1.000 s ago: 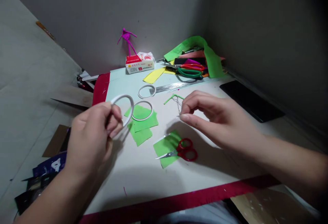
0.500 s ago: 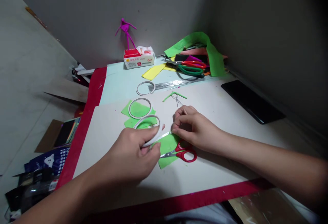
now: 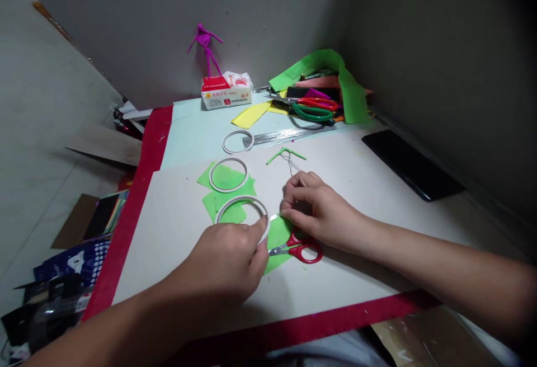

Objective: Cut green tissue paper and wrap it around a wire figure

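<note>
My left hand (image 3: 229, 258) grips a white tape roll (image 3: 222, 205) at its right edge. A short strip of tape (image 3: 274, 217) runs from the roll to the fingertips of my right hand (image 3: 306, 202), which are pinched together. Just beyond those fingers lies a twisted wire figure (image 3: 290, 161) with green-wrapped arms (image 3: 274, 157); its lower part is hidden by my right hand. Red-handled scissors (image 3: 308, 252) rest below my hands on green paper (image 3: 279, 235). Another tape roll (image 3: 229, 175) sits on green paper pieces, with a third roll (image 3: 238, 142) behind.
Silver wires (image 3: 285, 136) lie behind the figure. Farther back are a white-and-red packet (image 3: 227, 92), a purple figure (image 3: 205, 42), yellow paper (image 3: 251, 115), green-handled scissors (image 3: 312, 112) and a green strip (image 3: 354, 98). A black phone (image 3: 411, 163) is at the right.
My left hand and its tape roll have shifted slightly, and the roll is turned more toward the camera. Less tape shows between my hands. My right hand has hardly moved.
</note>
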`<action>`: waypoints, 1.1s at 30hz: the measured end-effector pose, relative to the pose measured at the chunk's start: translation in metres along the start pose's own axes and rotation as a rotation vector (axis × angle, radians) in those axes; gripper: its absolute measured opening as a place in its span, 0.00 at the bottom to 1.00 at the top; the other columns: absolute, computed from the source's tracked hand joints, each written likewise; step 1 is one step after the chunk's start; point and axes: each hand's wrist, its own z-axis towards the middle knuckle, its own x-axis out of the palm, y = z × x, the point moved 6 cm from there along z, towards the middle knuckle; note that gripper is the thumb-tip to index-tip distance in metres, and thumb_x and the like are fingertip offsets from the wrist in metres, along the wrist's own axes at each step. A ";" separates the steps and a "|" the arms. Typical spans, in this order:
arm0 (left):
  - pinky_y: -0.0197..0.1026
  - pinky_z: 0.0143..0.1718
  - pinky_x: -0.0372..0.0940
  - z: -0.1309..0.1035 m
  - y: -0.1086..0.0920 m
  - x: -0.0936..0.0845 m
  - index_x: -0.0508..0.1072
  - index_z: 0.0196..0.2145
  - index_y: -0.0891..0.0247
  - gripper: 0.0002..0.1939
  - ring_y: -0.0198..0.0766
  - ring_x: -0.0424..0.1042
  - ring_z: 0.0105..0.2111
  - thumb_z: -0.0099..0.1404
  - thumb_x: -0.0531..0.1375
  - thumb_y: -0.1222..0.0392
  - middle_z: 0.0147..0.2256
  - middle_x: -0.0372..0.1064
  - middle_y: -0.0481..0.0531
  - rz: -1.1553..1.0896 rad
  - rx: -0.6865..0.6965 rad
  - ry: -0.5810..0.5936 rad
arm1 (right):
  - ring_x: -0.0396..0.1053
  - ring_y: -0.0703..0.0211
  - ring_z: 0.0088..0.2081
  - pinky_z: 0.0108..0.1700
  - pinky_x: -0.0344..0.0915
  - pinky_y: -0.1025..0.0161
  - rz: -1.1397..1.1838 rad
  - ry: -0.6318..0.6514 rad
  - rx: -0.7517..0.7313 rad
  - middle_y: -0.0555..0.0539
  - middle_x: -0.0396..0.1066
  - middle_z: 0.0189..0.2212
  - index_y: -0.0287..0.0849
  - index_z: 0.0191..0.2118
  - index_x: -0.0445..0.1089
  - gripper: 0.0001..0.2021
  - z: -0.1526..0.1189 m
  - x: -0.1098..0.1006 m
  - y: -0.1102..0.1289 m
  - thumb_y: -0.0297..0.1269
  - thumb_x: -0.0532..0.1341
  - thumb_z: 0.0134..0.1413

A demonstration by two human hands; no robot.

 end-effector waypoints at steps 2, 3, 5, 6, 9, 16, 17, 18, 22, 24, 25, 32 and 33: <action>0.42 0.24 0.54 0.001 -0.001 0.000 0.71 0.48 0.62 0.19 0.45 0.72 0.26 0.68 0.45 0.59 0.29 0.75 0.54 0.022 -0.006 0.035 | 0.61 0.54 0.45 0.48 0.60 0.56 -0.007 0.005 0.002 0.45 0.65 0.39 0.41 0.29 0.70 0.04 0.000 0.000 0.001 0.28 0.60 0.52; 0.43 0.24 0.54 0.001 -0.001 0.000 0.71 0.48 0.62 0.19 0.46 0.72 0.26 0.68 0.45 0.59 0.29 0.75 0.54 0.032 -0.013 0.053 | 0.61 0.54 0.45 0.48 0.60 0.56 -0.012 0.005 0.001 0.45 0.65 0.38 0.41 0.29 0.70 0.04 0.000 0.000 0.001 0.28 0.60 0.52; 0.43 0.24 0.54 0.002 -0.001 0.000 0.72 0.47 0.61 0.19 0.47 0.73 0.26 0.68 0.45 0.59 0.29 0.76 0.55 0.046 -0.023 0.086 | 0.61 0.54 0.44 0.47 0.60 0.56 -0.023 0.003 -0.005 0.45 0.65 0.38 0.41 0.29 0.70 0.04 0.000 0.000 0.002 0.27 0.60 0.52; 0.44 0.24 0.54 0.003 -0.002 0.000 0.72 0.47 0.61 0.19 0.48 0.73 0.27 0.68 0.45 0.59 0.29 0.76 0.55 0.050 -0.024 0.094 | 0.61 0.54 0.44 0.47 0.60 0.56 -0.027 -0.001 -0.009 0.45 0.65 0.37 0.41 0.29 0.70 0.04 0.000 -0.001 0.003 0.27 0.60 0.52; 0.44 0.25 0.55 0.004 -0.002 0.000 0.72 0.47 0.61 0.19 0.49 0.74 0.28 0.68 0.45 0.59 0.30 0.76 0.55 0.057 -0.027 0.107 | 0.61 0.54 0.43 0.46 0.60 0.56 -0.040 -0.016 -0.018 0.45 0.65 0.37 0.41 0.29 0.69 0.04 -0.001 -0.001 0.004 0.27 0.60 0.51; 0.44 0.24 0.54 0.001 -0.002 0.001 0.71 0.49 0.61 0.19 0.48 0.74 0.27 0.67 0.46 0.59 0.30 0.76 0.54 0.050 0.006 0.077 | 0.61 0.54 0.42 0.45 0.59 0.57 -0.095 -0.004 -0.021 0.45 0.65 0.36 0.41 0.29 0.69 0.03 -0.001 0.002 0.006 0.28 0.59 0.51; 0.44 0.24 0.54 0.000 -0.001 0.001 0.71 0.49 0.61 0.19 0.48 0.74 0.27 0.67 0.46 0.59 0.30 0.76 0.54 0.047 0.006 0.072 | 0.61 0.54 0.42 0.45 0.59 0.57 -0.102 -0.005 -0.022 0.45 0.65 0.36 0.41 0.29 0.69 0.03 -0.001 0.002 0.007 0.28 0.59 0.51; 0.44 0.24 0.54 0.000 -0.001 0.001 0.71 0.49 0.61 0.19 0.48 0.74 0.27 0.67 0.46 0.59 0.30 0.76 0.54 0.044 0.002 0.070 | 0.61 0.54 0.41 0.45 0.59 0.57 -0.108 -0.006 -0.024 0.45 0.65 0.36 0.41 0.29 0.69 0.03 -0.001 0.003 0.007 0.28 0.59 0.51; 0.44 0.25 0.55 -0.001 0.001 0.002 0.71 0.49 0.61 0.19 0.48 0.74 0.28 0.67 0.47 0.58 0.30 0.76 0.54 0.018 -0.005 0.072 | 0.61 0.54 0.41 0.44 0.59 0.57 -0.125 0.002 -0.019 0.45 0.65 0.36 0.41 0.29 0.68 0.04 0.000 0.002 0.008 0.27 0.59 0.51; 0.44 0.26 0.56 0.000 0.001 0.002 0.70 0.49 0.61 0.18 0.48 0.73 0.28 0.67 0.47 0.58 0.30 0.76 0.54 0.007 -0.001 0.076 | 0.61 0.54 0.40 0.43 0.59 0.58 -0.130 0.014 -0.016 0.45 0.65 0.35 0.41 0.28 0.68 0.04 0.000 0.002 0.008 0.27 0.59 0.51; 0.44 0.26 0.56 0.000 0.000 0.002 0.70 0.49 0.61 0.18 0.48 0.73 0.28 0.67 0.47 0.58 0.30 0.75 0.53 0.006 0.000 0.077 | 0.61 0.55 0.40 0.43 0.59 0.58 -0.135 0.018 -0.017 0.45 0.65 0.35 0.41 0.28 0.68 0.04 0.000 0.002 0.009 0.27 0.58 0.50; 0.43 0.26 0.56 0.000 -0.003 -0.002 0.70 0.49 0.61 0.18 0.47 0.73 0.28 0.67 0.49 0.54 0.31 0.75 0.55 0.011 -0.035 0.078 | 0.61 0.55 0.39 0.41 0.59 0.59 -0.199 0.050 -0.027 0.45 0.66 0.33 0.40 0.28 0.69 0.03 0.004 0.003 0.011 0.27 0.59 0.49; 0.42 0.26 0.56 0.000 -0.003 -0.002 0.70 0.49 0.61 0.18 0.46 0.73 0.27 0.67 0.49 0.53 0.31 0.75 0.55 0.003 -0.041 0.073 | 0.61 0.55 0.38 0.41 0.59 0.59 -0.206 0.056 -0.027 0.45 0.66 0.32 0.40 0.28 0.69 0.03 0.005 0.003 0.011 0.28 0.59 0.49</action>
